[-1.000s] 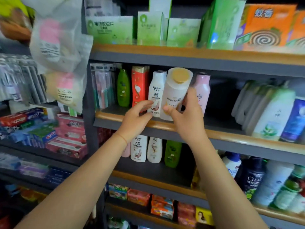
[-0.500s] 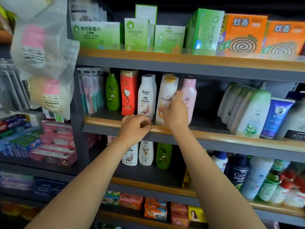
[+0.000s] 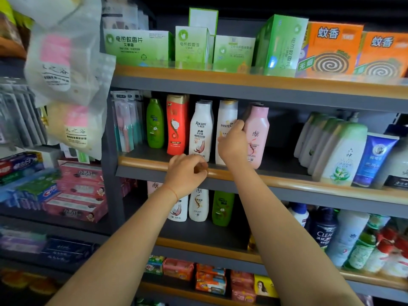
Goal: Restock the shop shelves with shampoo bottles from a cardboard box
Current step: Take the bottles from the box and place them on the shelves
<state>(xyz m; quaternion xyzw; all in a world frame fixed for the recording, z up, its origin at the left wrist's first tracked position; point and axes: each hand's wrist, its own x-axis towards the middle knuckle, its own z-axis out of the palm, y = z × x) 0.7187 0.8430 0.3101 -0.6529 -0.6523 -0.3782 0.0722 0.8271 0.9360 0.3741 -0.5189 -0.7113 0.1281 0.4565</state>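
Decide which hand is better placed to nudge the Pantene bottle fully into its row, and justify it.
Right. The right hand already grips the Pantene bottle, while the left hand hangs loosely curled at the shelf edge, holding nothing.

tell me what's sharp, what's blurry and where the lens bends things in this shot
Head view: the middle shelf's Pantene bottle, the right hand on it and the Rejoice bottle read sharp; the hanging plastic bags and toothpaste boxes at left are soft; shelf edges bow from wide-angle distortion; soft glare lies along the top shelf's wooden rail.
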